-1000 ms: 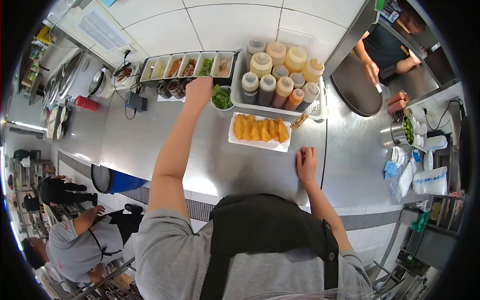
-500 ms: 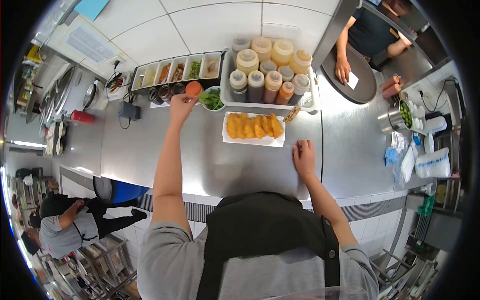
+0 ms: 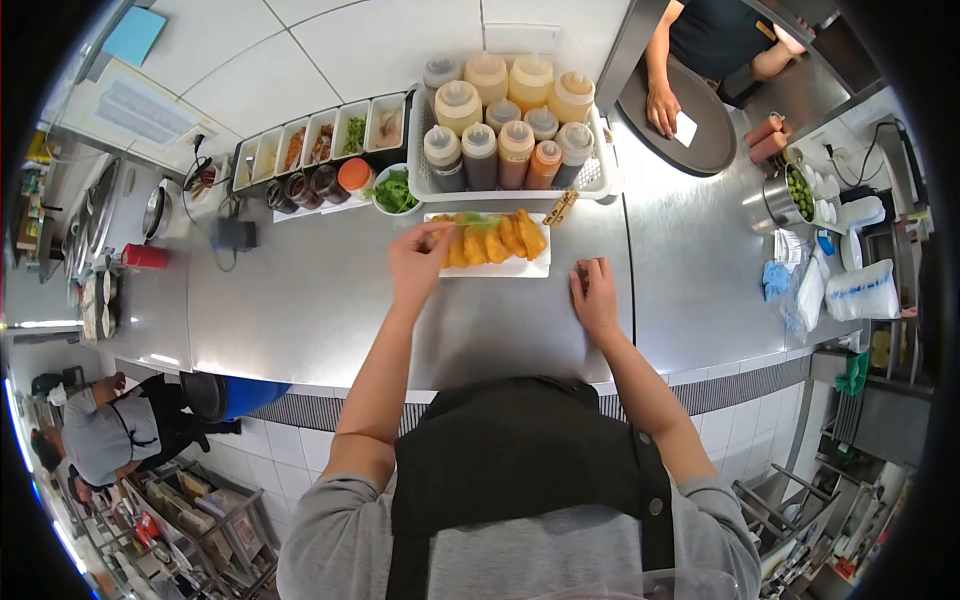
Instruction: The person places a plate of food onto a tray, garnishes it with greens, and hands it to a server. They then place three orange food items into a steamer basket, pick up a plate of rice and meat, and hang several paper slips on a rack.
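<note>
My left hand [image 3: 418, 262] is over the left end of a white rectangular plate [image 3: 500, 270], thumb and fingers closed in a pinch. A green herb sprig [image 3: 480, 221] reaches from the fingertips over the golden fried pieces [image 3: 495, 242], which stand in a row on the plate. How much of the sprig rests on the food is hard to tell. My right hand [image 3: 596, 297] lies on the steel counter right of the plate, fingers loosely bent and holding nothing. Behind my left hand stands a bowl of green leaves [image 3: 397, 192].
A white basket [image 3: 480, 196] of squeeze bottles stands against the wall. Left of it are a row of topping containers [image 3: 322, 140] and several jars, one with an orange lid [image 3: 355, 176]. Across the pass, another person's hand [image 3: 662, 110] holds a white card over a grey round tray [image 3: 700, 158].
My left hand has moved from beside the orange lid and leaf bowl to the plate, and green now shows on the fried pieces. My right hand stays on the counter. The view has shifted slightly.
</note>
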Demonstrator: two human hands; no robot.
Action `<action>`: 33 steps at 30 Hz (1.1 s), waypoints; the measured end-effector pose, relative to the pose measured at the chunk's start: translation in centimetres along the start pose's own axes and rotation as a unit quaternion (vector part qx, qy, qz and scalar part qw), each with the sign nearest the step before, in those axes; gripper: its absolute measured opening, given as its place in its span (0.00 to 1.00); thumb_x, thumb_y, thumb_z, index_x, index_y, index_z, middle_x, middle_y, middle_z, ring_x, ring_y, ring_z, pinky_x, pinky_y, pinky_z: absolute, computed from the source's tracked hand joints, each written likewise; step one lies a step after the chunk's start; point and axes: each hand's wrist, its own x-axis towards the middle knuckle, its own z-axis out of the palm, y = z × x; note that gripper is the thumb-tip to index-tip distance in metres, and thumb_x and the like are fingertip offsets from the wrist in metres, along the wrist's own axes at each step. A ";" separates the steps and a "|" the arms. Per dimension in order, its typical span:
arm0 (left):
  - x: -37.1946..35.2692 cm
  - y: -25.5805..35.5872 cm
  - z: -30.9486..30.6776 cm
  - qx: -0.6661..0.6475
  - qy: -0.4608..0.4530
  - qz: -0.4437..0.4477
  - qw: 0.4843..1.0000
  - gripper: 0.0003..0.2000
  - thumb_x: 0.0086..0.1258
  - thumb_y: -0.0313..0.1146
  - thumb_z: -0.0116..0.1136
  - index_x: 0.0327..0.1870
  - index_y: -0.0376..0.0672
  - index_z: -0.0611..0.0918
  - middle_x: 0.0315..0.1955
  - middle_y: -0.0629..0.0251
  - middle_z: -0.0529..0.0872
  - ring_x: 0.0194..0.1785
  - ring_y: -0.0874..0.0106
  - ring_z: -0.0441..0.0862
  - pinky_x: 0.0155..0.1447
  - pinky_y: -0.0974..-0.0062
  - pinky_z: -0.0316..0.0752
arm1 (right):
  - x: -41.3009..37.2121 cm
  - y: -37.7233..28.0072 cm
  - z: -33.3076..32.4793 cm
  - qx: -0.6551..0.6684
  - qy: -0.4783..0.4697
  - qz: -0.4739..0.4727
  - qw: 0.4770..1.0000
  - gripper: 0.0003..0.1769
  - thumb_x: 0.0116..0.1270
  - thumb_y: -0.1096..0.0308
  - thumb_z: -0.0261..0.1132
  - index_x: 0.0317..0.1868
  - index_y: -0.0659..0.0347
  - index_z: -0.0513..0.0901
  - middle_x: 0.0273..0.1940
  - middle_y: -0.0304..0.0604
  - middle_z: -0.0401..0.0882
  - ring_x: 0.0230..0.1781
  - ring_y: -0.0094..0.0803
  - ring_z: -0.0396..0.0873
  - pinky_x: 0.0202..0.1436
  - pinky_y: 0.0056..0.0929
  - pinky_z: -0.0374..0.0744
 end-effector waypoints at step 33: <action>2.8 -7.3 -1.0 -0.143 -0.026 -0.366 0.919 0.39 0.76 0.67 0.43 0.67 0.34 0.73 0.62 0.57 0.78 0.64 0.61 0.73 0.70 0.50 0.64 | 8.0 -1.6 7.3 0.170 -0.032 0.299 0.938 0.26 0.70 0.51 0.60 0.50 0.69 0.84 0.51 0.62 0.84 0.55 0.54 0.81 0.60 0.45 0.76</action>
